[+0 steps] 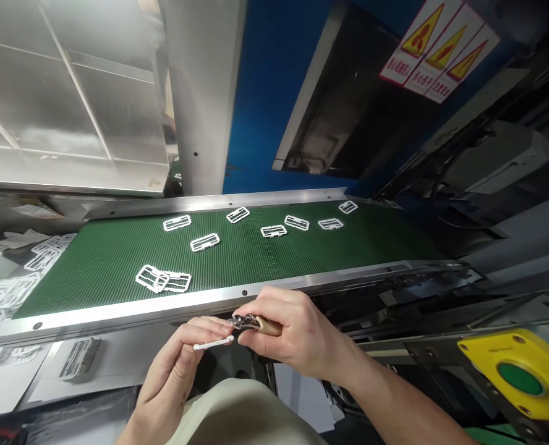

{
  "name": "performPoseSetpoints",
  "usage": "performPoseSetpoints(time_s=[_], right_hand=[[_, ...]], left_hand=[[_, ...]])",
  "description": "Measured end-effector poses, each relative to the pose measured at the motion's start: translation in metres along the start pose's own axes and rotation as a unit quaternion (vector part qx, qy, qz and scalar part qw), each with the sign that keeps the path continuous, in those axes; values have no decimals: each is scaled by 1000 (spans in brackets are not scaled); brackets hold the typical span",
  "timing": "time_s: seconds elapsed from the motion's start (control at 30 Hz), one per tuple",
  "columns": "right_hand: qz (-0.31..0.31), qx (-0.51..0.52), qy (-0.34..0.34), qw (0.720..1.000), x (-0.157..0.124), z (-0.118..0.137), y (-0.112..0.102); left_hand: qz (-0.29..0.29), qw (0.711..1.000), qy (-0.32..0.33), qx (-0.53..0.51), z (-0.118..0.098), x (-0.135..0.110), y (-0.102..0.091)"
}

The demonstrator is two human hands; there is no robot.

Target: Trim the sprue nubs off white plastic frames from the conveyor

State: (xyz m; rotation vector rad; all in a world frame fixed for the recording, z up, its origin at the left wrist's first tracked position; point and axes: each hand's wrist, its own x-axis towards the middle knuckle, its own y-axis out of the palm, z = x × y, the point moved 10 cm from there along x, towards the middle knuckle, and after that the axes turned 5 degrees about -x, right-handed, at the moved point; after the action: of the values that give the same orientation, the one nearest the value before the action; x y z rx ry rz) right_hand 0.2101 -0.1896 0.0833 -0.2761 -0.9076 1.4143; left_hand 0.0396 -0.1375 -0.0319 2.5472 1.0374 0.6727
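Note:
My left hand [175, 364] pinches a white plastic frame [213, 343] between thumb and fingers, seen almost edge-on. My right hand [302, 334] is closed around a pair of nippers [268, 326] with a metal head and tan grips. Their head points left and lies close to the frame's right end and my left fingertips; whether it touches the frame I cannot tell. Both hands are in front of the near rail of a green conveyor belt [228, 266]. Several similar white frames lie scattered on the belt, and two overlapping frames [163, 279] sit near its front left.
Many white frames [15, 296] are heaped past the belt's left end. A stack of frames [80, 358] stands on the surface at lower left. Behind the belt rises a blue machine [260, 93] with warning labels [439, 49]. A yellow box with a green button [520, 377] is at right.

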Motion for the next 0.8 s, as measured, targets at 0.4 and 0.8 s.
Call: performPoseSetpoints(time_s=[0.4, 0.8], right_hand=[[21, -231, -103, 967, -2, 26, -12], [46, -303, -151, 940, 5, 42, -13]], left_hand=[[-3, 1000, 1, -23, -1, 2, 6], [23, 995, 3, 101, -3, 0, -4]])
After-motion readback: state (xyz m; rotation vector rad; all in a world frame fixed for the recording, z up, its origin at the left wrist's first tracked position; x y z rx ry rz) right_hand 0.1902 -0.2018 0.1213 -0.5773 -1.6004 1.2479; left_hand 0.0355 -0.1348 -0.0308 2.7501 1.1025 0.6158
